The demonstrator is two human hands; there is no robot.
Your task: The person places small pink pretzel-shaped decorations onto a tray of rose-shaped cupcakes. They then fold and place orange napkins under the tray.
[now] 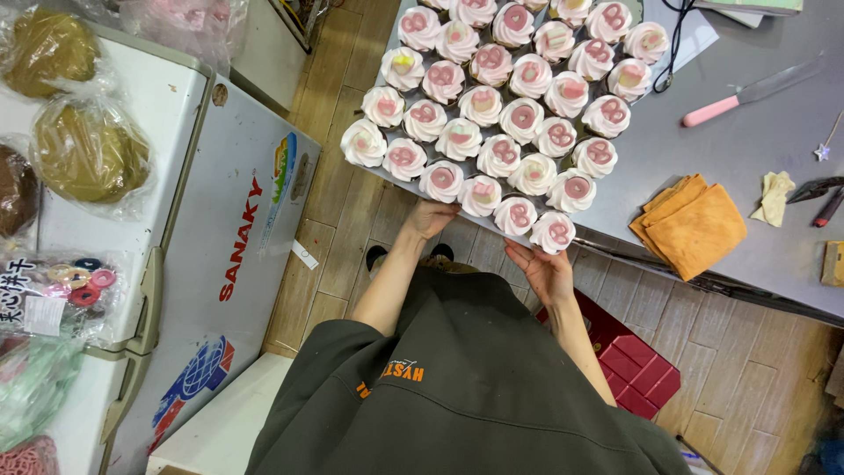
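A flat tray [464,214] packed with several white-and-pink frosted cupcakes [499,155] lies on the edge of a grey metal table [747,158] and overhangs it toward me. My left hand [431,217] grips the tray's near edge, fingers tucked beneath it. My right hand [545,268] is palm up at the tray's near corner, its fingertips under the edge below the nearest cupcake [553,232]. Most of the tray is hidden by the cupcakes.
On the table lie a pink-handled knife [738,97], folded orange cloths [690,224], a crumpled tissue [774,195] and a star wand [825,149]. A white chest freezer [246,246] with bagged brown cakes [88,151] stands at left. A red box [629,356] sits on the wooden floor.
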